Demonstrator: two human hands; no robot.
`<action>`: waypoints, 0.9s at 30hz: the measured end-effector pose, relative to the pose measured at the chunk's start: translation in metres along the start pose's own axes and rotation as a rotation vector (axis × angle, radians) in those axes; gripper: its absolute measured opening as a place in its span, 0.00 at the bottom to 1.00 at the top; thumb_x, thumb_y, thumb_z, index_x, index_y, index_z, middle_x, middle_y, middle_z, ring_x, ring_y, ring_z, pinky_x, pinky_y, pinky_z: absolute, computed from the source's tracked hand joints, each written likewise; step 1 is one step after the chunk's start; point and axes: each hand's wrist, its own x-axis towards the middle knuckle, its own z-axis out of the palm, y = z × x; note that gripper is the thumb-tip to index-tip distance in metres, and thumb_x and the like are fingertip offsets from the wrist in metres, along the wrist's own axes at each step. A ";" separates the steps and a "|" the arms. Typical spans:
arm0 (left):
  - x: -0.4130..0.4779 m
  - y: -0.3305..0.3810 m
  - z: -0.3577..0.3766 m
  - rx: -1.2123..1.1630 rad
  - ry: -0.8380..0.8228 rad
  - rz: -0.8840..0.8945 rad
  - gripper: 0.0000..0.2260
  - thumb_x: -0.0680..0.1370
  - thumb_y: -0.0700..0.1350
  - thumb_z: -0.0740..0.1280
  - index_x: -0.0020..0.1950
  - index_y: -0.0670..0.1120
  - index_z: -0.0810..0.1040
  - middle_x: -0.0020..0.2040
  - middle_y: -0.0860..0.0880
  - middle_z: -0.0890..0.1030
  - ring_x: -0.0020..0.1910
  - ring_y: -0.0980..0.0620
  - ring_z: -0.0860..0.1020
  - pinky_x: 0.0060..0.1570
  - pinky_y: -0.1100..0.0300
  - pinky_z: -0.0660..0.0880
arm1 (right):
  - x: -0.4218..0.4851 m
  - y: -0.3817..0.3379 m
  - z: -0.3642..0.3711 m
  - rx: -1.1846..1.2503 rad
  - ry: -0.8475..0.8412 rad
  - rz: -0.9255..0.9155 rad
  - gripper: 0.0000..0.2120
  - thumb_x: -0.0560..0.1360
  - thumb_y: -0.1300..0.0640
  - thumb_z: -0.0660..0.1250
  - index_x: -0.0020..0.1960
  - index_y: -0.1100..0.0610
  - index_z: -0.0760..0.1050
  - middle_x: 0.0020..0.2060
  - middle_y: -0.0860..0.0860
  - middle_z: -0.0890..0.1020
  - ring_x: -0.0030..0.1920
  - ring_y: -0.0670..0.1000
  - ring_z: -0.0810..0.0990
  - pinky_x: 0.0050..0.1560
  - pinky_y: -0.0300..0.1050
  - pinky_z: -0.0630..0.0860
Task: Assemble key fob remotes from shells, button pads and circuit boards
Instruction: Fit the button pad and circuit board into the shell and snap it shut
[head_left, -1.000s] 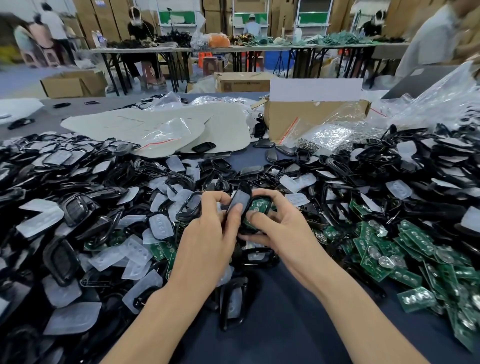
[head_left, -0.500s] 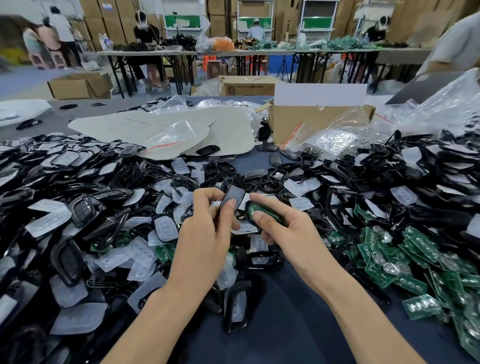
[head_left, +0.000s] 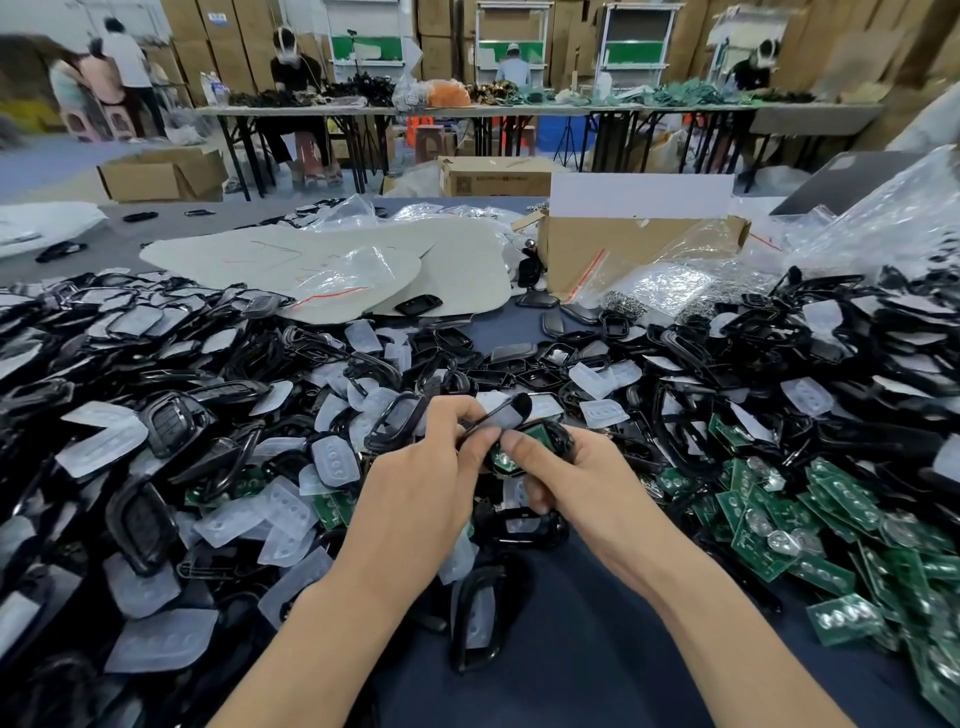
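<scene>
Your left hand (head_left: 415, 483) pinches a black cover (head_left: 506, 413). Your right hand (head_left: 587, 483) grips a shell (head_left: 563, 441) holding a green board (head_left: 537, 434). Below is a dark table (head_left: 571, 665) heaped with parts (head_left: 156, 415). Workers (head_left: 291, 62) are at far tables (head_left: 311, 109).

Pinched on edge in my left hand (head_left: 431, 467), a black shell frame (head_left: 511, 404) tilts up and to the right, with a translucent white button pad (head_left: 496, 418) seated in it. Just below it, my right hand (head_left: 576, 478) grips a rounded black shell base (head_left: 558, 441) with a green circuit board (head_left: 535, 432) lying inside. The two halves sit close at one end; I cannot tell whether they touch. Loose black shells (head_left: 156, 415) are heaped at left and far right, with milky spare pads (head_left: 335, 460) scattered among them. Spare boards (head_left: 831, 519) are piled at right. One padded shell (head_left: 475, 618) lies between my forearms.
</scene>
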 end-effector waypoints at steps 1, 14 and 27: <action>0.000 0.000 -0.001 0.012 -0.004 0.002 0.13 0.79 0.60 0.50 0.56 0.55 0.62 0.33 0.55 0.76 0.28 0.45 0.78 0.29 0.50 0.75 | -0.001 -0.001 0.001 0.005 -0.025 0.011 0.16 0.80 0.52 0.70 0.33 0.46 0.78 0.25 0.47 0.75 0.26 0.44 0.72 0.29 0.35 0.70; -0.001 -0.004 0.002 -0.079 -0.024 -0.069 0.12 0.79 0.62 0.51 0.53 0.56 0.65 0.28 0.51 0.78 0.28 0.47 0.78 0.33 0.46 0.76 | -0.003 -0.002 0.004 0.207 -0.145 0.066 0.06 0.75 0.47 0.72 0.42 0.47 0.84 0.30 0.45 0.76 0.30 0.44 0.75 0.30 0.36 0.72; -0.001 0.004 -0.004 0.077 -0.157 0.186 0.15 0.83 0.55 0.56 0.59 0.48 0.78 0.35 0.57 0.80 0.37 0.53 0.77 0.33 0.65 0.64 | 0.002 0.004 0.006 0.503 -0.043 0.116 0.23 0.67 0.39 0.71 0.46 0.59 0.80 0.30 0.50 0.77 0.29 0.44 0.74 0.31 0.37 0.74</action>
